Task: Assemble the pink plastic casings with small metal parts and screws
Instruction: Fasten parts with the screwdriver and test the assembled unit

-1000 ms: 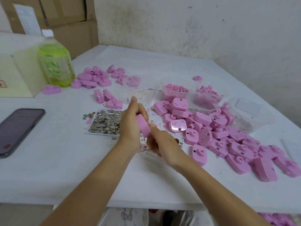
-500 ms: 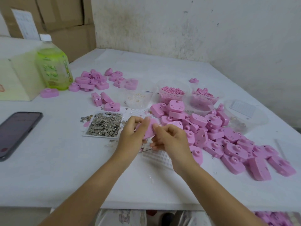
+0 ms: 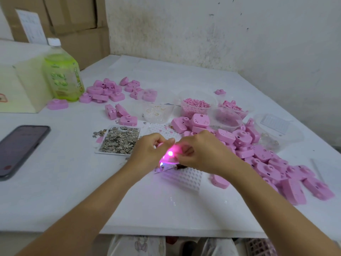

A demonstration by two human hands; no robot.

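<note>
Now glowing, held two-handed

My left hand (image 3: 147,153) and right hand (image 3: 204,154) both pinch one pink casing (image 3: 170,154), lit pink, just above the white table (image 3: 73,182), between the tray of metal parts (image 3: 120,141) and the casing pile (image 3: 267,159).

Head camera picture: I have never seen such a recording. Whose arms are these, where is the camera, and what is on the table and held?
No machine here: a person works with bare hands, and the camera sits on their head, looking forward and down. The left hand and right hand both pinch one pink casing, which shows a bright pink glow. On the white table lie a tray of small metal parts, a large pile of casings at the right, clear tubs, a green bottle and a phone at the left.
</note>
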